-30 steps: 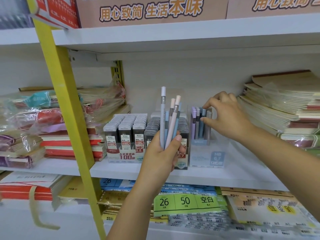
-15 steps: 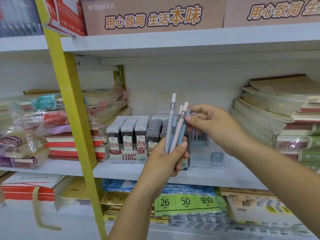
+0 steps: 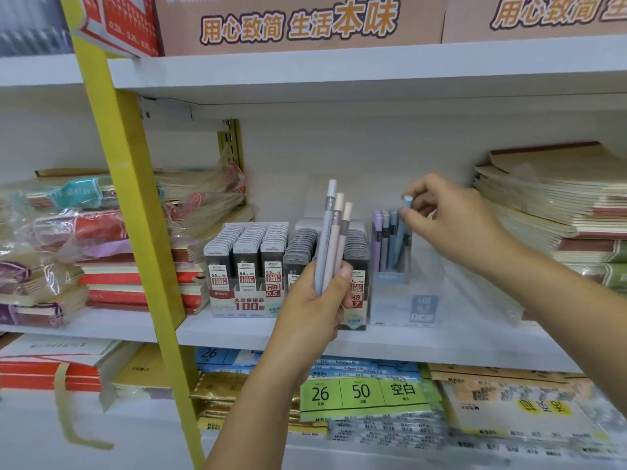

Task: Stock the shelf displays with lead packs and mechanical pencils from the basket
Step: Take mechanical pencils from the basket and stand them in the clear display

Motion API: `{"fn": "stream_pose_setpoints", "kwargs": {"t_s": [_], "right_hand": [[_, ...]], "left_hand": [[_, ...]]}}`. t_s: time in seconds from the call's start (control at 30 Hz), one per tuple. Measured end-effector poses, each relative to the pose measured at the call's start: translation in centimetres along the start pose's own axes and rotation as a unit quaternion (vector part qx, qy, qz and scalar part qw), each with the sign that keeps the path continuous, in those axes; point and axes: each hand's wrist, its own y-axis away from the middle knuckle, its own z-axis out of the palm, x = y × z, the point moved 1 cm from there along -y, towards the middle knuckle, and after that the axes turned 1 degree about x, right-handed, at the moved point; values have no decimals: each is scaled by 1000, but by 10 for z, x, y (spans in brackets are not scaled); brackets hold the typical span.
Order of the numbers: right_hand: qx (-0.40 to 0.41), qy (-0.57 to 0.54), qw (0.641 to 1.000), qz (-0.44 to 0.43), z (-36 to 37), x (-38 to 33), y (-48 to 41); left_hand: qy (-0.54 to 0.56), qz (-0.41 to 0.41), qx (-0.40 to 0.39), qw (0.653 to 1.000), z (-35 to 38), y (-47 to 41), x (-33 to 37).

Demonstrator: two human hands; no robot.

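Observation:
My left hand (image 3: 317, 305) grips a bunch of three mechanical pencils (image 3: 330, 237), upright, in front of the lead pack displays. My right hand (image 3: 451, 220) pinches the top of a blue mechanical pencil (image 3: 403, 228) whose lower end is inside the clear pencil display box (image 3: 403, 307) on the middle shelf. Several purple and blue pencils (image 3: 381, 239) stand in that box. To its left stand a white display of 0.5 lead packs (image 3: 247, 266) and a grey display of 0.7 lead packs (image 3: 356, 266). No basket is in view.
A slanted yellow upright (image 3: 135, 212) crosses the left side. Wrapped notebook stacks (image 3: 68, 242) fill the left of the shelf, and tan notebook stacks (image 3: 556, 212) fill the right. Paper packs (image 3: 363, 391) lie on the shelf below. Cardboard boxes (image 3: 298, 22) sit above.
My right hand took a blue pencil out of the left hand's bunch and carried it right to the clear display box. The left hand now holds three pencils.

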Motion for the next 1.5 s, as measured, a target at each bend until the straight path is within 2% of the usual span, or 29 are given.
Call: {"fn": "stream_pose_setpoints", "kwargs": {"t_s": [0.2, 0.4, 0.63, 0.73, 0.93, 1.03, 1.1, 1.13, 1.2, 1.3, 1.4, 1.5], "right_hand": [[-51, 44, 997, -27, 17, 12, 5], [-32, 36, 998, -44, 18, 13, 1], [14, 103, 992, -73, 26, 17, -3], [29, 153, 986, -52, 29, 17, -2], [-24, 201, 979, 8, 29, 14, 1], [39, 109, 993, -10, 19, -1, 11], [25, -29, 999, 5, 13, -19, 19], [-14, -119, 992, 31, 11, -29, 24], [-91, -270, 955, 77, 11, -44, 31], [-105, -355, 923, 105, 13, -50, 35], [-47, -417, 896, 141, 11, -46, 30], [80, -424, 892, 138, -7, -35, 20]], "left_hand": [[-8, 4, -2, 1000, -2, 0, -1], [-16, 8, 4, 1000, -5, -1, -3], [-18, 7, 9, 1000, -4, -2, -3], [-16, 3, 6, 1000, -4, -2, -3], [32, -18, -17, 999, -2, 0, -2], [28, -14, -35, 999, -2, 1, -1], [22, -7, -49, 999, -1, 2, 0], [18, -4, -55, 998, 0, 3, 0], [9, -2, -68, 998, 1, 4, 0], [-7, -3, -76, 997, 2, 4, -2], [-19, -7, -68, 997, 2, 5, -2], [-35, -1, -51, 998, 0, 5, -3]]}}
